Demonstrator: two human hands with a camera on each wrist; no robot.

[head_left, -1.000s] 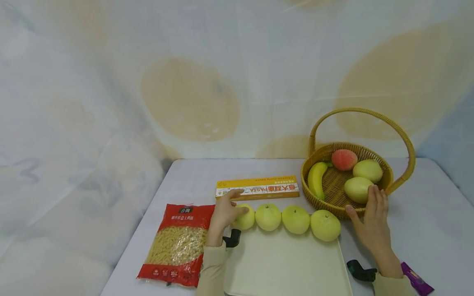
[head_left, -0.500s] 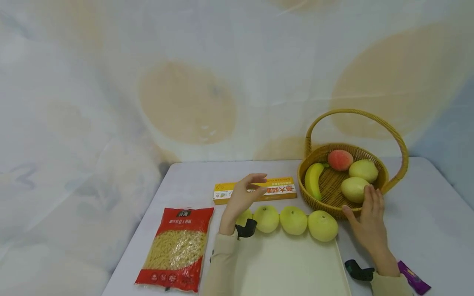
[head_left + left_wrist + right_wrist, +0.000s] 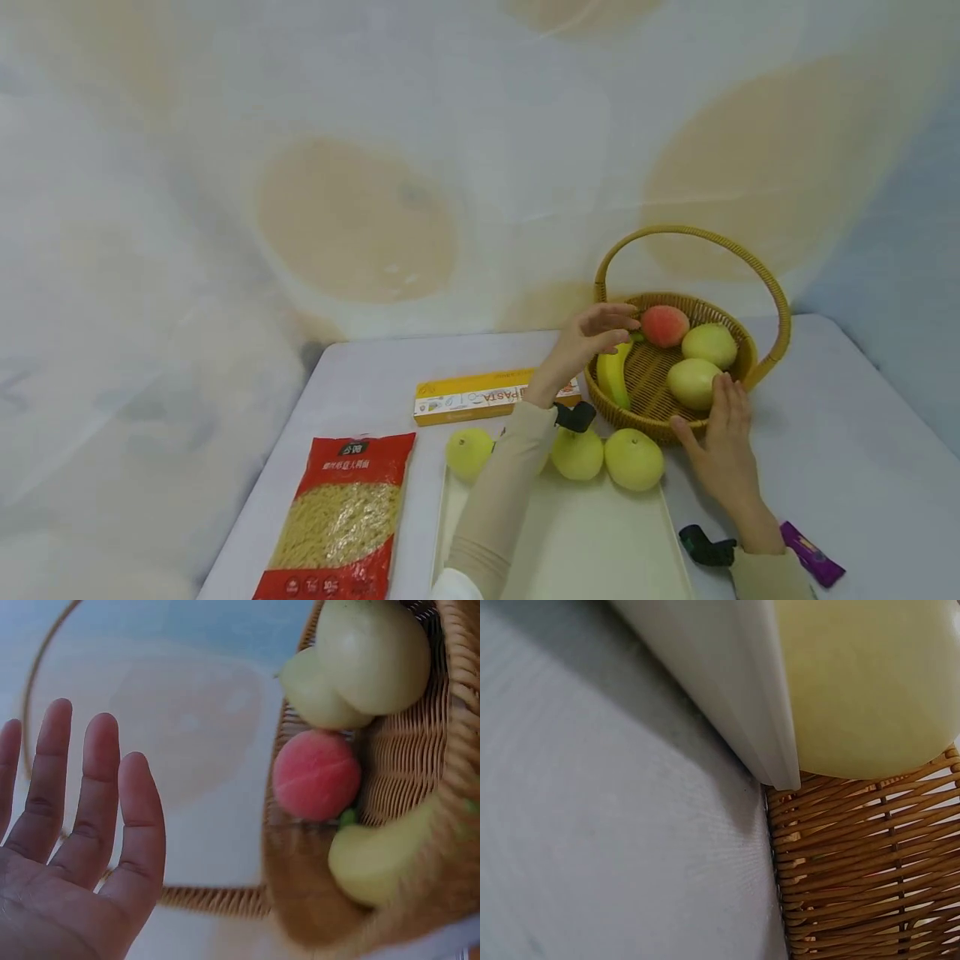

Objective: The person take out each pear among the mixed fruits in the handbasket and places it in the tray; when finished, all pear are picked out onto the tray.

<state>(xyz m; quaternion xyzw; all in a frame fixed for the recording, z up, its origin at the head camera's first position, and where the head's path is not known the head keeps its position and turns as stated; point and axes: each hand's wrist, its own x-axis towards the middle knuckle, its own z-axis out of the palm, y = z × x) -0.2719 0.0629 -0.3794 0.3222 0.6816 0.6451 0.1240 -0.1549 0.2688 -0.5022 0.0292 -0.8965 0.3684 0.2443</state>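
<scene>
My left hand (image 3: 588,346), fingers spread and loosely bent, hovers over the near-left side of a wicker basket (image 3: 651,429) and holds nothing. Inside the basket lie a banana (image 3: 613,379), a red peach (image 3: 665,326) and two pale green fruits (image 3: 693,383). In the left wrist view the peach (image 3: 316,776) and banana (image 3: 382,859) are to the right of the left hand (image 3: 82,862), apart from it. My right hand (image 3: 723,454) rests against the basket's near-right rim with straight fingers. In the right wrist view only the basket wall (image 3: 870,862), a tray edge and one yellow-green fruit show.
Several yellow-green round fruits (image 3: 634,460) line the far edge of a cream tray (image 3: 600,542), one hidden behind my left arm. A pasta box (image 3: 472,398) lies behind them. A red pasta bag (image 3: 341,508) is at left, a purple packet (image 3: 812,554) at right.
My left hand has let go of the leftmost yellow-green fruit and moved right, across the pasta box to the basket. My right hand stays at the basket rim. The head view has shifted slightly.
</scene>
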